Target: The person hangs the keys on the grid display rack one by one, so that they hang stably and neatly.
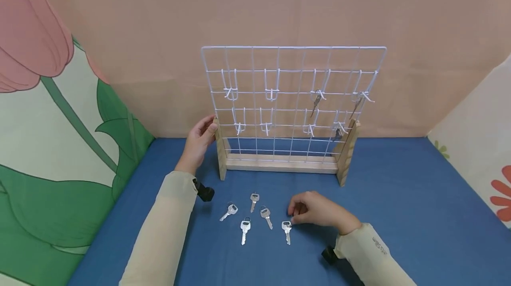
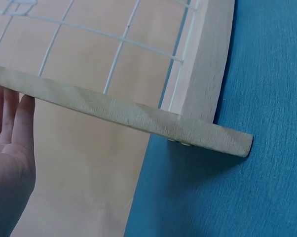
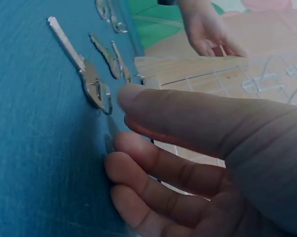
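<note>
Head view: three keys point(image 1: 315, 103) on rack point(image 1: 293, 99) hooks, roughly; five on blue table point(image 1: 399, 197). Right hand point(image 1: 319, 210) fingers curled at rightmost key point(image 1: 287, 229), pinch probably not closed. Left hand point(image 1: 199, 142) flat against rack's wooden post.

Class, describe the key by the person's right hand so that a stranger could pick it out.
On the blue table, before the wire rack, lie five keys. This key is the rightmost, its head touching the right hand; the others lie apart, untouched.
</note>
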